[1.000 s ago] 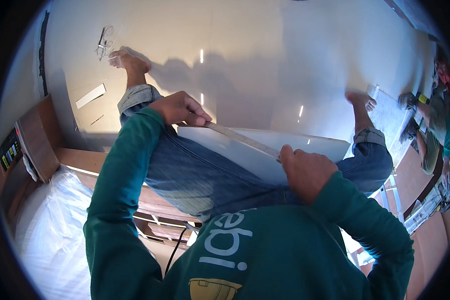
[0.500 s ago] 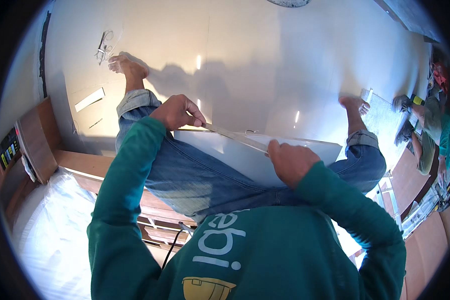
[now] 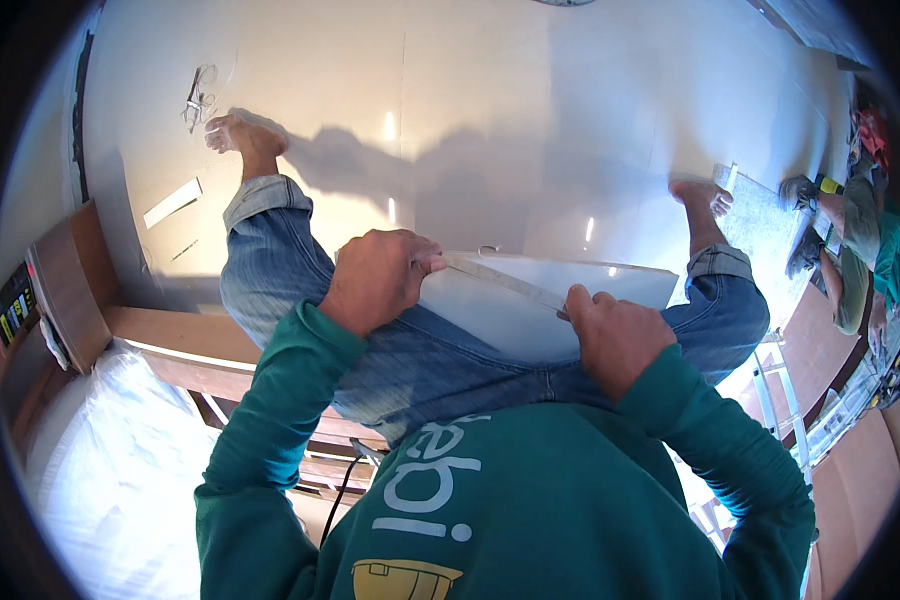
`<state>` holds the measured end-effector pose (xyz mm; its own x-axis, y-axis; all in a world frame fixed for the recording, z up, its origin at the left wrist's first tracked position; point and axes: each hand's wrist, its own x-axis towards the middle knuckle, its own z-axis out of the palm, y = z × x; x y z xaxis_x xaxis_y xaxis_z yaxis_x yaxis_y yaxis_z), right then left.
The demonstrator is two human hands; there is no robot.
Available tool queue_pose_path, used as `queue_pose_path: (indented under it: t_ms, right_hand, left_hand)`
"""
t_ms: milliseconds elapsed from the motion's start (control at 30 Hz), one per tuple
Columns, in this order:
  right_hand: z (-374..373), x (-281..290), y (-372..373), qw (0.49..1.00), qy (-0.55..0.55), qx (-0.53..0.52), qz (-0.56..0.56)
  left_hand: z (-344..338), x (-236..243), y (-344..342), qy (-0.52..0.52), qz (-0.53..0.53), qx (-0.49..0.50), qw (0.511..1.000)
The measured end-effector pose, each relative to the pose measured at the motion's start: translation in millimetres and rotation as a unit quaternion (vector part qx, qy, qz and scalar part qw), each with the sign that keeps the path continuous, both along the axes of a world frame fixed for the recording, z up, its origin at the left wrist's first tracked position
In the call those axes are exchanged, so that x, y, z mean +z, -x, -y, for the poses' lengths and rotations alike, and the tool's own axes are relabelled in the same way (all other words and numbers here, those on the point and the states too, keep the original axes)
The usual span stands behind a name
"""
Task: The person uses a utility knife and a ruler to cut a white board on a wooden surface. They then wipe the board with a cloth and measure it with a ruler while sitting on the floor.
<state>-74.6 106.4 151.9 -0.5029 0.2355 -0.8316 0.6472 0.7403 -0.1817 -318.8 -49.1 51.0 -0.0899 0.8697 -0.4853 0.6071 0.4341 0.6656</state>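
A narrow, pale, flat strip (image 3: 505,279) runs slantwise between my two hands. My left hand (image 3: 381,280) pinches its upper left end between thumb and fingers. The lower right end is in my right hand (image 3: 618,338), whose fingers are curled round it. Beneath the strip a white panel (image 3: 530,328) with a thin brownish far edge lies across my lap, between my thighs in jeans. My left hand covers the panel's left end. A small wire-like loop (image 3: 489,248) shows just past the far edge.
Pale boards form the surface ahead, with a white offcut (image 3: 172,203) and tangled wire (image 3: 198,98) at left. Wooden planks (image 3: 185,335) and plastic sheeting (image 3: 120,460) lie near left. At right are a metal ladder (image 3: 782,385) and another person's legs (image 3: 842,255).
My left hand has come nearer and turned, still pinching the strip. My right hand has shifted slightly right and nearer. The strip now slopes more steeply and its visible span is shorter.
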Motion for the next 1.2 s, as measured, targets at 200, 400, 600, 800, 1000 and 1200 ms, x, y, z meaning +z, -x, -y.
queue_pose_path:
  t_ms: [200,400,600,800,1000,1200]
  right_hand:
    - [-6,-17,-2,0.999,-0.004,0.016,-0.038]
    - [-8,-53,2,0.999,0.033,0.006,-0.021]
    - [-11,-25,-20,0.999,0.017,-0.018,-0.021]
    - [-21,-61,-23,0.999,0.013,0.001,-0.047]
    - [-22,-50,-33,0.998,0.029,-0.021,-0.052]
    - [-30,-61,-50,0.998,0.002,-0.01,-0.065]
  left_hand:
    - [-8,-18,7,0.051,0.023,-0.008,0.998]
    - [-36,-8,14,0.184,0.01,-0.098,0.978]
    - [-2,2,-26,0.004,-0.034,-0.083,0.996]
    - [-23,-12,-24,0.085,-0.043,-0.159,0.983]
    - [-20,-11,-26,-0.015,0.02,-0.101,0.995]
    - [-50,4,-36,0.081,0.002,-0.175,0.981]
